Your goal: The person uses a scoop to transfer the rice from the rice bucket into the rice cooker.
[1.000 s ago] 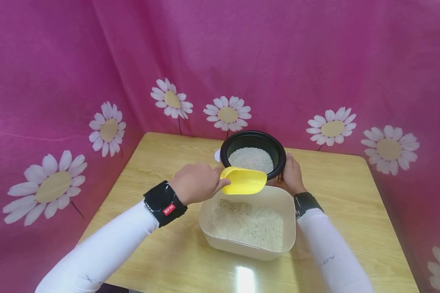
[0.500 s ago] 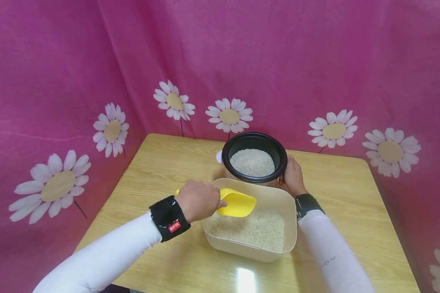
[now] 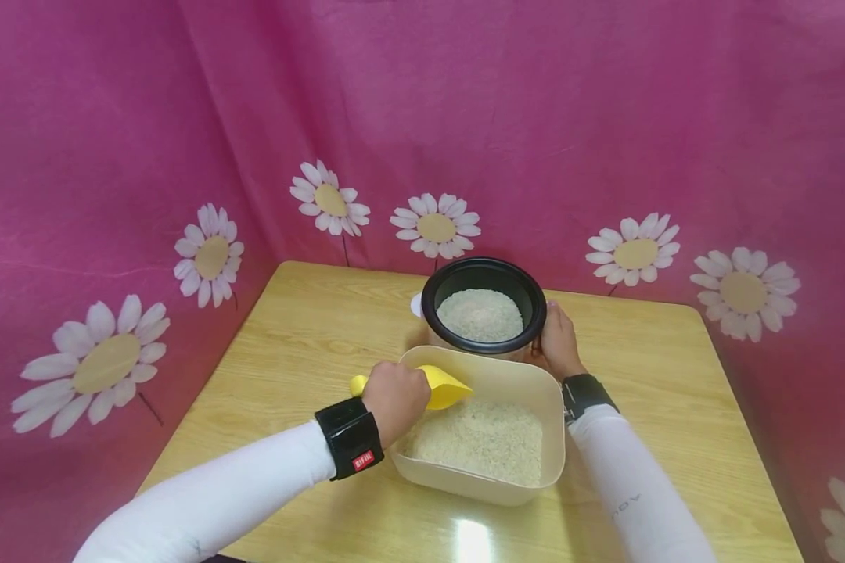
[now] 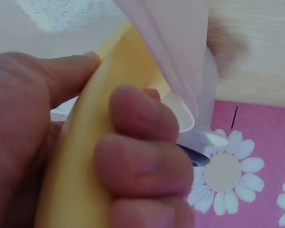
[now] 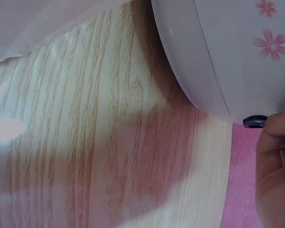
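Tabletop (image 3: pixel 310 328) could catch spilled rice (image 3: pixel 496 439) if the left hand (image 3: pixel 396 400), clasping the scoop (image 3: pixel 445 386), knocks the tub (image 3: pixel 458 482); right hand (image 3: pixel 560 340), grip unclear.

Magenta cloth (image 3: pixel 535 117) printed with large white daisies (image 3: pixel 635 253) hangs behind and on both sides of a pale wood-grain table (image 3: pixel 324 313) with rounded far corners. A bright patch of reflected light (image 3: pixel 473 539) gleams near the table's front edge
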### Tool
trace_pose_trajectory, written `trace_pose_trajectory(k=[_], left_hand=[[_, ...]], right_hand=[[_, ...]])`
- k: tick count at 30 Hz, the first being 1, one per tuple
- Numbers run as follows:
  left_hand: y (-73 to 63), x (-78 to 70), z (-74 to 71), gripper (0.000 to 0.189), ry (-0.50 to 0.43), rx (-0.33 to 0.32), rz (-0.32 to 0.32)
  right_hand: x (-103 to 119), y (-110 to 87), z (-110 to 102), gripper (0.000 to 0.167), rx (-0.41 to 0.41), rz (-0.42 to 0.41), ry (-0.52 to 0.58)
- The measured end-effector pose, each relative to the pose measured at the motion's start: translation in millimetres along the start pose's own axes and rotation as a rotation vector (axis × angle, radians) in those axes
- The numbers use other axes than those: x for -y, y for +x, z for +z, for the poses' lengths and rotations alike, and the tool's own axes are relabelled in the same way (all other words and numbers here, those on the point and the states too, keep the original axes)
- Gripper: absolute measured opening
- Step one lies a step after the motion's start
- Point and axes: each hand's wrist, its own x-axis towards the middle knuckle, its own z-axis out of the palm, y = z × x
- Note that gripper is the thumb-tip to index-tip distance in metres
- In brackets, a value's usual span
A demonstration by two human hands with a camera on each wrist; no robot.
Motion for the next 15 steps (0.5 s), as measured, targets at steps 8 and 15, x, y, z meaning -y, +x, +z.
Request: trace_pose_trajectory(k=[8, 15], left_hand=[[4.1, -13.7, 7.2, 0.017, 0.16, 0.022, -0.035], [9.1, -30.8, 6.9, 0.012, 0.185, 0.131, -0.031]], right_hand=[[2.2, 2.8, 3.0, 0.041, -0.003, 0.019, 0.02], [2.9, 2.1, 4.5, 0.042, -0.022, 0.016, 0.024]])
